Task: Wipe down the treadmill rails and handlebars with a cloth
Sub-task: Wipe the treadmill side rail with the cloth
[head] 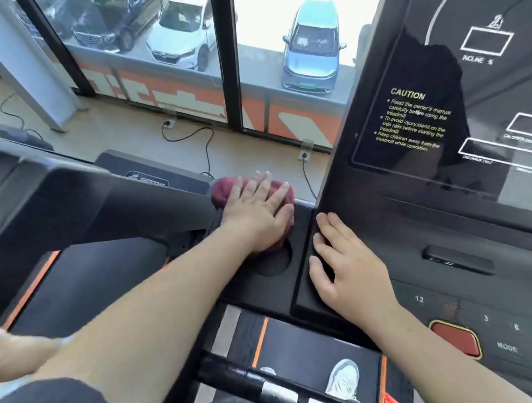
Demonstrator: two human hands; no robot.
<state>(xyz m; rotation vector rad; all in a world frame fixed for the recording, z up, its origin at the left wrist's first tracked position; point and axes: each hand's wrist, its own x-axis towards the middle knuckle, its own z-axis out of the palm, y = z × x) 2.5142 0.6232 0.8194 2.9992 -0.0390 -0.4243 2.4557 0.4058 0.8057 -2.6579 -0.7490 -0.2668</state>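
A dark red cloth point(224, 191) lies bunched on the black left tray of the treadmill console point(303, 227), beside a round cup recess point(273, 264). My left hand point(259, 215) presses flat on the cloth with fingers spread. My right hand point(347, 265) rests flat on the raised black edge of the console, fingers apart, holding nothing. A black handlebar with silver grip sensors point(278, 393) runs across the bottom of the view.
The console screen point(445, 110) with a caution text rises at the right; a red stop button point(456, 337) sits below it. Another treadmill point(79, 214) stands to the left. Windows, floor sockets and cables are ahead. My shoe point(344, 383) stands on the belt.
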